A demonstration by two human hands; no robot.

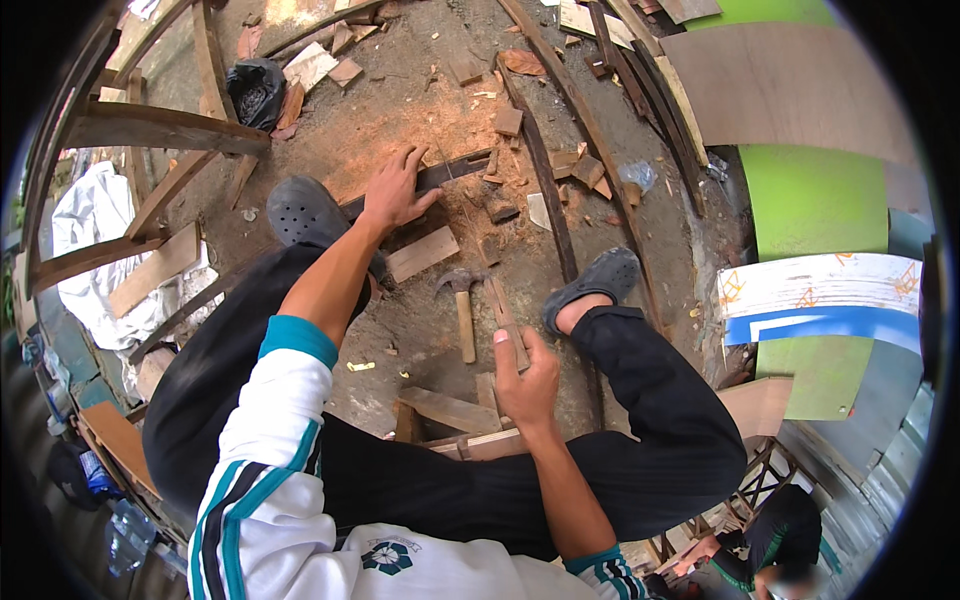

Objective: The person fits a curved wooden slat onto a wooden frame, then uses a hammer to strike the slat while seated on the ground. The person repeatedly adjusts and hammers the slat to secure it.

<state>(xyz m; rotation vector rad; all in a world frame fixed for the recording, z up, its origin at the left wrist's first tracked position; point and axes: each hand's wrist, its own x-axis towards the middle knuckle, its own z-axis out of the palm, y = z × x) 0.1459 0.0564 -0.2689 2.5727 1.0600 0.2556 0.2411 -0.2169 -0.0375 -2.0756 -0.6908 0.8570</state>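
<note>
My right hand [527, 388] is closed around the wooden handle [508, 318] of what looks like a handsaw, its thin blade seen nearly edge-on and running away from me toward a dark wooden bar [455, 170]. Fingers spread, my left hand [396, 192] lies over that bar beside my left shoe, its palm side hidden. Between my feet a claw hammer [464, 310] rests on the ground, left of the handle. A short flat board [423, 254] lies just beyond the hammer.
Orange sawdust [370, 110] and wood offcuts [588, 170] cover the ground ahead. Long dark strips [540, 160] run along the right. A wooden frame [165, 128] stands at left, near a black bag [256, 92]. Green panels [810, 200] lie at right; another person [785, 535] crouches lower right.
</note>
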